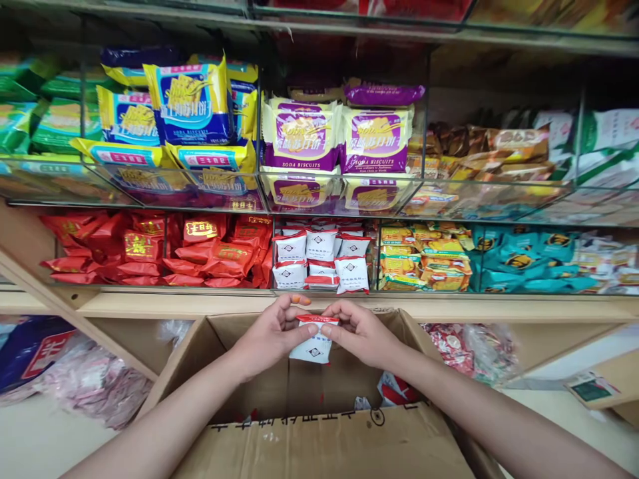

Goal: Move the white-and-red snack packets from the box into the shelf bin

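Snack packet: small, light, crinkly; pinched at top seam (likely slippery film) by left hand and right hand.

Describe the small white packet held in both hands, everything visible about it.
The small white packet is a glossy, plastic-looking snack pouch with a red band along its top edge and dark print and a small diamond mark on its face. It looks sealed and hangs upright, facing the camera. The left hand and right hand pinch its upper corners, one at each side. It is held above the open cardboard box, just below the shelf compartment of matching white packets.
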The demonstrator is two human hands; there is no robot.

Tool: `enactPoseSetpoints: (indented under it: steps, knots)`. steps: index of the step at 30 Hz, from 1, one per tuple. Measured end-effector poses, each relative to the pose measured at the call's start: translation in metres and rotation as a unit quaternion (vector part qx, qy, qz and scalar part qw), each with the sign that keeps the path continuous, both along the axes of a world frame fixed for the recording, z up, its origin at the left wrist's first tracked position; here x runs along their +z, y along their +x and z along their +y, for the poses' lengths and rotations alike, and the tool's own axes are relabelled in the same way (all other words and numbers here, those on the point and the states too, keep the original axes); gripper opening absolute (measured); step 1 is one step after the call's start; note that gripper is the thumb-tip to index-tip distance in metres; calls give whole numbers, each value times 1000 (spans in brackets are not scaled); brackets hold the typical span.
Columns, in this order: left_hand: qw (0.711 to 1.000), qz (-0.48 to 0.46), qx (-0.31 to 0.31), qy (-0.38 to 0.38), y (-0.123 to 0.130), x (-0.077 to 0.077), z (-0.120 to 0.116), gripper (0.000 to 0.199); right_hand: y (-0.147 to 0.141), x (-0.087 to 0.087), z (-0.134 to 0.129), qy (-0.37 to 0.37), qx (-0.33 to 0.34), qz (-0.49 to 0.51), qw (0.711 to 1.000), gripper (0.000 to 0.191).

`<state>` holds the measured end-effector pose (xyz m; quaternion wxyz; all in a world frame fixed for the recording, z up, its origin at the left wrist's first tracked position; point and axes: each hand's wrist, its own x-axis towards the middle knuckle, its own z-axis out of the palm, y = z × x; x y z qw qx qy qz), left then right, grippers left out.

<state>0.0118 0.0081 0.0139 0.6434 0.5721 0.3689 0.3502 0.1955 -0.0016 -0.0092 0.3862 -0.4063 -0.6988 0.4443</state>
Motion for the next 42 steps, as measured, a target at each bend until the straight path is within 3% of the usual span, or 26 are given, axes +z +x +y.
enactPoseSetpoints:
  steps: [5, 10, 14, 19, 23, 25, 27, 29, 31, 34, 37, 39, 42]
  knots:
    - [998, 29, -44, -32, 1, -4, -2, 51, 0, 0, 3, -50, -15, 74, 996, 23]
    - [997, 50, -58, 21, 1, -12, -2, 51, 2, 0, 6, -68, 9, 130, 989, 25]
    - [998, 59, -20, 28, 2, -7, -2, 54, 4, 0, 6, -68, 32, 127, 989, 41]
    - [999, 12, 32, 41, 0, 5, 0, 46, 2, 2, 8, -45, -25, 144, 988, 27]
    - [997, -11, 58, 58, 1, 10, 1, 45, 1, 4, 9, -59, -62, 160, 983, 28]
    - [996, -15, 70, 57, 2, 11, 1, 45, 3, 5, 8, -13, -87, 120, 989, 26]
    - [996, -19, 78, 44, 2, 12, 1, 45, 7, 6, 5, 124, -108, 43, 985, 21]
    - [996, -24, 78, 22, 1, 11, 1, 44, 10, 8, 2, 307, -85, -53, 946, 25]
    - [997, -30, 75, 1, 0, 11, 1, 43, 13, 10, -1, 451, -19, -152, 879, 40]
    - [997, -37, 65, -19, -1, 10, -1, 41, 16, 13, -6, 556, 19, -262, 789, 34]
    - [996, -60, 58, -43, -1, 9, -2, 37, 25, 22, -5, 594, -18, -307, 743, 31]
    - [996, -54, 54, -43, -1, 8, -2, 37, 33, 33, 1, 577, -79, -340, 739, 31]
    - [999, 28, 26, -9, 0, 5, -2, 34, 45, 55, 21, 500, -220, -404, 734, 35]
